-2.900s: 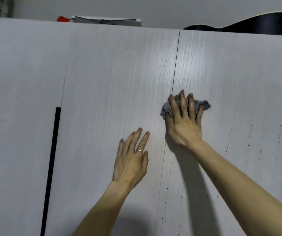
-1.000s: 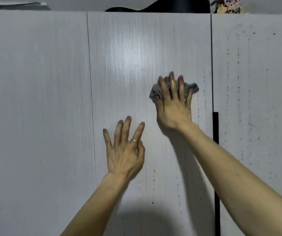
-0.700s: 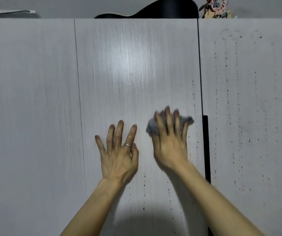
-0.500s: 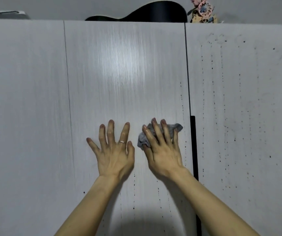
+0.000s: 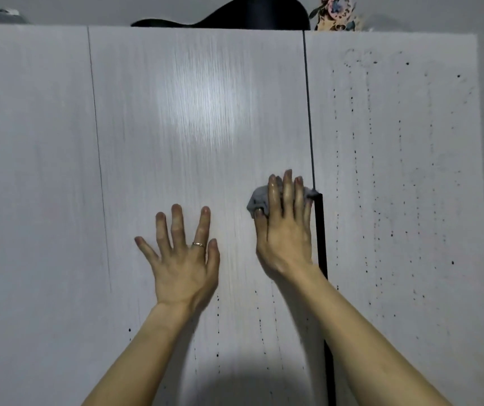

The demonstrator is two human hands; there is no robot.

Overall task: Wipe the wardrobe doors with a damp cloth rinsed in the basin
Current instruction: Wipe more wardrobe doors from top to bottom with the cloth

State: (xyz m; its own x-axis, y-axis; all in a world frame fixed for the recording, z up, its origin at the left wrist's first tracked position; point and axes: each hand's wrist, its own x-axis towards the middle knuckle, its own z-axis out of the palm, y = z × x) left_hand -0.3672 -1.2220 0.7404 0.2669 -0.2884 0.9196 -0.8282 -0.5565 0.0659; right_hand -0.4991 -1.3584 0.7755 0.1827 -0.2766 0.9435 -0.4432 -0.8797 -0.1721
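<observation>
Cloth (image 5: 257, 200) looks soft, light and wet (likely slides easily), best held bunched under the fingers. My right grip (image 5: 286, 230) lies flat, fingers straight, pressing it to the middle door (image 5: 199, 112) just beside the black handle (image 5: 320, 230). My left grip (image 5: 183, 259) is spread flat on the door, empty.

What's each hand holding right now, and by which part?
The right hand pins the bunched grey cloth to the wardrobe door under flat fingers, across its middle; left hand lies open on the door, holding nothing.
</observation>
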